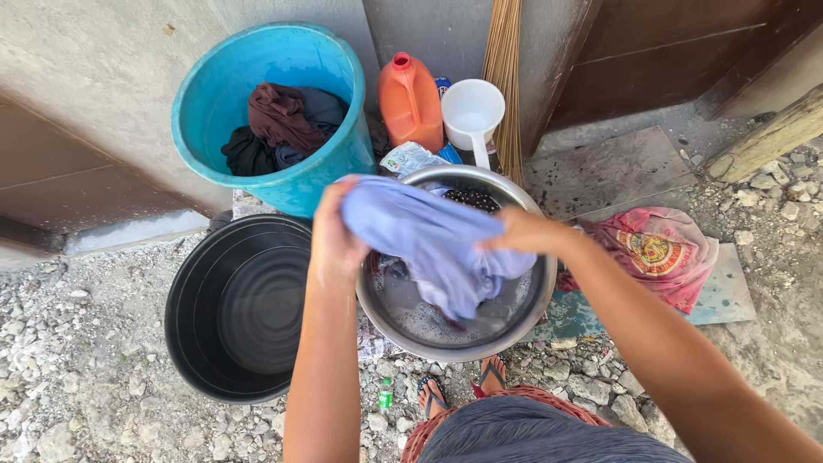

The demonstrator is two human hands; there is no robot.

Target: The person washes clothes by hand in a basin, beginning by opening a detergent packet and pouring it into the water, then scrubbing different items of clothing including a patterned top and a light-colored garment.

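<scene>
A: Head view. What's w/ the hands?

B: Left hand (pixel 333 233) is closed round one end of a wet, pale blue cloth garment (pixel 433 243); right hand (pixel 525 231) grips the other end, fingers curled into the fabric. Cloth stretched between them, its lower part hanging down into the round shiny metal basin (pixel 538 291).

A: Basin contents?

B: Soapy grey water, foam on the surface, something dark w/ pale dots at the far rim, beyond the right hand. Can't tell what it is.

A: Around the left hand?

B: Just below and outward of it, a wide black plastic tub (pixel 231 313). Beyond it, a turquoise plastic bucket (pixel 257 60) w/ dark crumpled clothes (pixel 287 124) inside, maroon and black.

A: And past the right hand?

B: Farther off, by the wall, an orange plastic jug w/ a red cap (pixel 411 99), beside it a white plastic dipper w/ a handle (pixel 471 111), then a bundle of thin straw-coloured broom sticks (pixel 506 77). Outward of the right hand, a pink-red patterned cloth (pixel 660 253) lies on the ground, apart from the basin.

A: Ground?

B: Grey gravel (pixel 77 377). The person's feet in flip-flops (pixel 463 386) are just nearer than the basin.
</scene>
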